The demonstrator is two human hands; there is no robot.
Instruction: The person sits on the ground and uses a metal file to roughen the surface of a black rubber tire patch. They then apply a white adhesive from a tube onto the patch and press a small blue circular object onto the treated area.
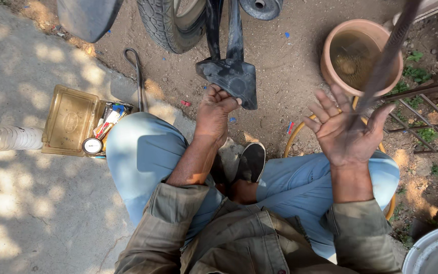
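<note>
Black rubber inner tube (231, 76) gripped by left hand (214, 114), right hand (345, 132) open (fingers spread) against its stretched length, clay pot (330, 61) nearby

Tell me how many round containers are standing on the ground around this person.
2: a clay pot holding murky water, upper right beyond the right hand, and a white bucket cut off at the bottom right corner. Others may be out of frame.

The inner tube (231, 71) is looking like matt black rubber, dusty and scuffed where the left hand (214, 114) is gripping it. The strip (386, 56) lying across the right hand (345, 132) is showing the same dull rubber. The clay pot (361, 53) is looking rough, unglazed terracotta. The tool box (72, 119) is showing worn, dusty metal.
</note>
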